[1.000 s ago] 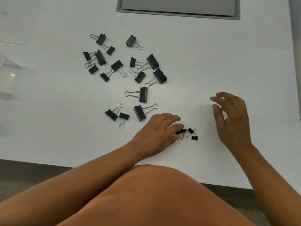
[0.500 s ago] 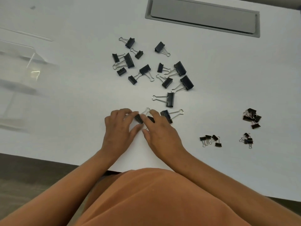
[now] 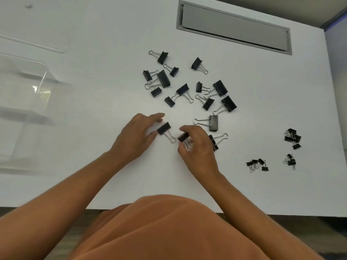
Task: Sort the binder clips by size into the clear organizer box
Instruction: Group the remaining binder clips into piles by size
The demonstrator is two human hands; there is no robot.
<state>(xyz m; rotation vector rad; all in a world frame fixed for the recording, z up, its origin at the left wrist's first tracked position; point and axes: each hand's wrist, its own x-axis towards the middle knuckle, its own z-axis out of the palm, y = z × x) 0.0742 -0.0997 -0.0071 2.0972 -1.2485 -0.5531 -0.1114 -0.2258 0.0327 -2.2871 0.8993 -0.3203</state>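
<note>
left hand: palm down, fingers spread toward 1 o'clock | right hand: fingers curled, pinching toward 11 o'clock

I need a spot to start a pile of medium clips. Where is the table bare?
Bare between the left hand and the clear organizer box, and along the near edge. Crowded beyond the hands among the loose clips.

Clear organizer box lies left, scattered binder clips centre, small clips right, on table.
</note>
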